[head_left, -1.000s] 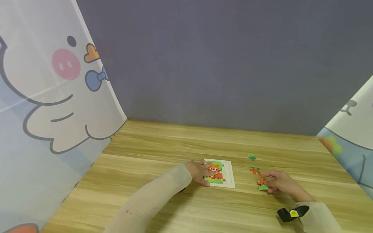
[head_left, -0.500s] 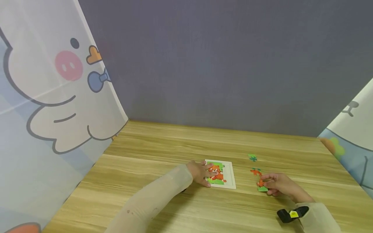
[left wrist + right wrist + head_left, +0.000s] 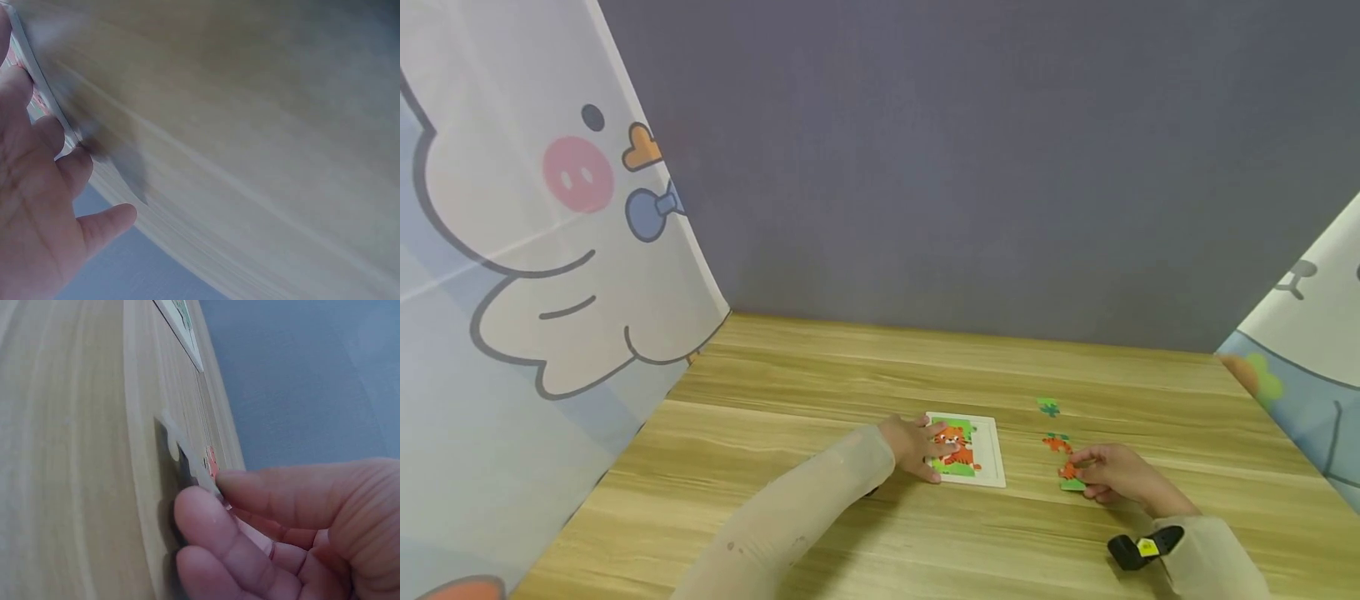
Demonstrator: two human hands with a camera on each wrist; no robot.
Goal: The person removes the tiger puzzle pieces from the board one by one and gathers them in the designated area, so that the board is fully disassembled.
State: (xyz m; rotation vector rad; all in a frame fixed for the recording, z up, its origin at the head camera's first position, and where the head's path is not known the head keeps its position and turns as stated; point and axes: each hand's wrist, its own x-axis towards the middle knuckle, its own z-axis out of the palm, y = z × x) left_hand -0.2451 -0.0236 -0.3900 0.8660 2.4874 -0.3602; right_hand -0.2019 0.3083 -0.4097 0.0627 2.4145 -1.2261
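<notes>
A white-framed tiger jigsaw puzzle (image 3: 990, 450) lies on the table, its left part filled with orange and green pieces. My left hand (image 3: 912, 447) rests on the puzzle's left side with fingers spread. In the left wrist view, the left hand's fingers (image 3: 75, 169) reach over the frame's edge. Further right, my right hand (image 3: 1112, 475) pinches an orange and green puzzle piece (image 3: 1072, 483) between thumb and fingers. The right wrist view shows this puzzle piece (image 3: 190, 456) tilted, one edge raised from the wood.
Two loose pieces lie beyond the right hand: an orange one (image 3: 1057, 442) and a green one (image 3: 1048, 407). The wooden table (image 3: 820, 358) ends at a dark grey panel (image 3: 955, 167). Printed cartoon sheets (image 3: 580, 250) stand at the sides.
My right hand has shifted slightly left, with the pinched puzzle piece moving a little the same way. The left hand stays on the puzzle.
</notes>
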